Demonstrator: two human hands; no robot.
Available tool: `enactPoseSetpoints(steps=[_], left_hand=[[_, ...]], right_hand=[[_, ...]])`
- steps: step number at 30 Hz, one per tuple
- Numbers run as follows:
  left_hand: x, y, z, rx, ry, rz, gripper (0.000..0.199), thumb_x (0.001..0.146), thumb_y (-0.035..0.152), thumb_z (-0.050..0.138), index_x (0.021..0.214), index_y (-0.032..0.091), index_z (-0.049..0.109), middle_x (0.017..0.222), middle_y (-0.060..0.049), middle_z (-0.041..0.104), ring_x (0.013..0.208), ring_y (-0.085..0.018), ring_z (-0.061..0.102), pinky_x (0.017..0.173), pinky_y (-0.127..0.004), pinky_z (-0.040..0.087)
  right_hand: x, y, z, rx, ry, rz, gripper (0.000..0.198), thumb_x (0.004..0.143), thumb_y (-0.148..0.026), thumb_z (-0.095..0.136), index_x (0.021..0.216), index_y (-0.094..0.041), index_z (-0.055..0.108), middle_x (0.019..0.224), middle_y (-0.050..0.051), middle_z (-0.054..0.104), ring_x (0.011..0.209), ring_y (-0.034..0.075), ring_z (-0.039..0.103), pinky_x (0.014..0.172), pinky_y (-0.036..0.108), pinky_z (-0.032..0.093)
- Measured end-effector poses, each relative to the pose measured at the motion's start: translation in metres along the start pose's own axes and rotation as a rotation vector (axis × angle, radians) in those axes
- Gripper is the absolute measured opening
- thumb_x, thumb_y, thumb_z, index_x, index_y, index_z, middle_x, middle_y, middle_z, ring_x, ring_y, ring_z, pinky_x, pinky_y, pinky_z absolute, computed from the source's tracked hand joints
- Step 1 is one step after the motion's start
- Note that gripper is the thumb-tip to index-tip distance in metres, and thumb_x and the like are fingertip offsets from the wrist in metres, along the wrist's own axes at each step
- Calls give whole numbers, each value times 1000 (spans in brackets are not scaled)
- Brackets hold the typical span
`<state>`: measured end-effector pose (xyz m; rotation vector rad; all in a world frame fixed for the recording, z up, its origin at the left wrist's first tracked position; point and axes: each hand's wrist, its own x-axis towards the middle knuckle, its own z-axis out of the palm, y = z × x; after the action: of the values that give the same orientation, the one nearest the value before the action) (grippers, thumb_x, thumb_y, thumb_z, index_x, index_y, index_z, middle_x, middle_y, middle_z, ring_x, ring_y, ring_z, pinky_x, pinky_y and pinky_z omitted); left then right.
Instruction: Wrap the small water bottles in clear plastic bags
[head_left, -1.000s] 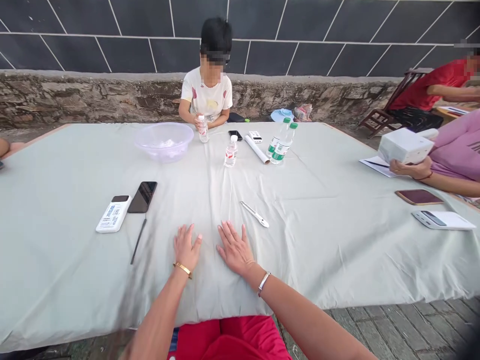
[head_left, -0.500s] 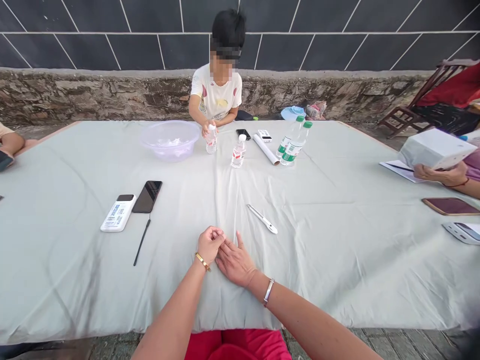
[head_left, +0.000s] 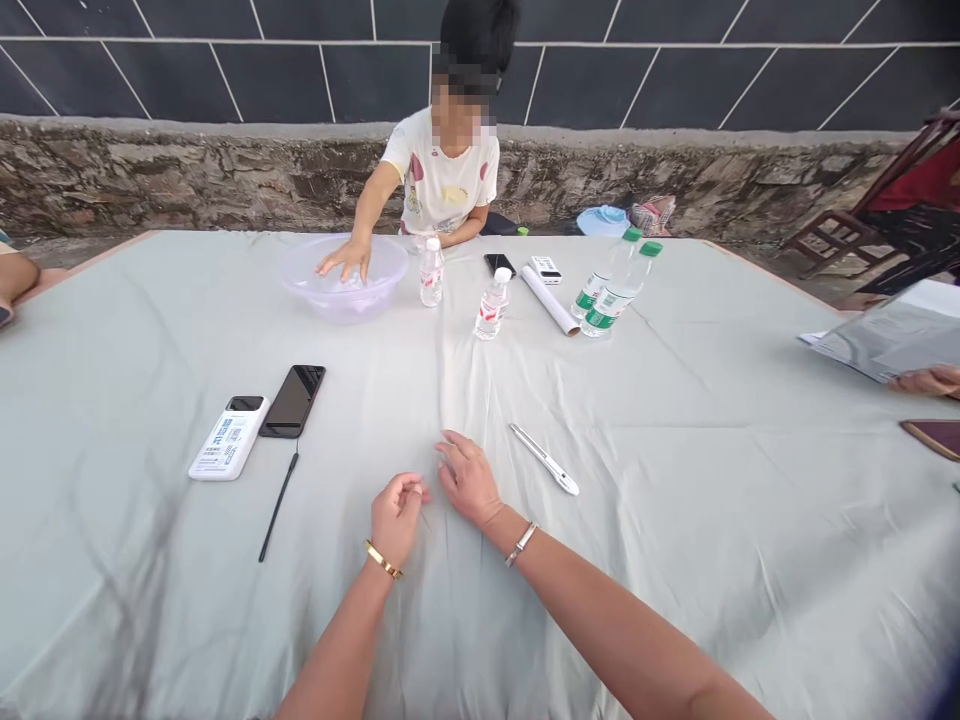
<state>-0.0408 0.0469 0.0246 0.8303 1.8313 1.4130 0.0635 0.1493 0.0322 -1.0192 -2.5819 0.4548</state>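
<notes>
My left hand (head_left: 397,515), with a gold bracelet at the wrist, is over the pale tablecloth (head_left: 360,420). Its fingers are loosely curled toward the thumb, and nothing shows in them. Just right of it and slightly farther out is my right hand (head_left: 469,482), palm down, wearing a silver bracelet. Its fingers are apart and hold nothing; the tips are a little blurred. A gap separates the two hands. Nearest to my right hand lies a white utility knife (head_left: 544,460) on the cloth. A black phone (head_left: 294,402) and a white power bank (head_left: 229,440) lie left of my left hand.
Across the table a person (head_left: 450,180) reaches into a translucent purple basin (head_left: 341,305). Two small water bottles (head_left: 431,275) stand nearby, with a white paper roll (head_left: 551,300) and two green-capped bottles (head_left: 609,300) to the right. Another person's hand (head_left: 930,381) is at far right.
My hands have come apart: the left moved left and nearer me, the right forward. The person opposite let go of the small bottle and reached into the basin. The box at right was lowered.
</notes>
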Motion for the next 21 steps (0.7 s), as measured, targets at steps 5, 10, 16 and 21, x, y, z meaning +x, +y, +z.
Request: enactPoseSetpoints(steps=[5,10,16,21], left_hand=[[-5,-6,0,186,-92,166,16,79,26,48,80,22,63,74,-2,68,69,-18,65,69,-33,50],[-5,-4,2,196,-76,168,18,81,24,45,80,22,63,74,-3,67,66,-16,63,66,-29,49],[-6,-5,2,206,-98,164,19,81,23,45,78,22,63,72,-2,65,66,-16,61,65,-28,47],[-8,-5,5,245,-103,188,19,83,21,43,76,22,61,68,-2,62,63,-15,58,62,-28,45]], right_hand=[[38,-5,18,2,-41,40,38,86,-17,40,119,-17,57,132,10,49,121,21,43,104,34,32],[38,-7,20,10,-85,36,39,84,-18,41,120,-17,56,132,10,48,120,22,43,104,36,32],[61,-1,24,32,-48,141,46,83,-19,39,128,-15,48,137,10,43,127,21,37,107,34,29],[118,11,32,23,-15,250,56,85,-21,35,140,-9,32,148,12,28,135,22,25,111,34,24]])
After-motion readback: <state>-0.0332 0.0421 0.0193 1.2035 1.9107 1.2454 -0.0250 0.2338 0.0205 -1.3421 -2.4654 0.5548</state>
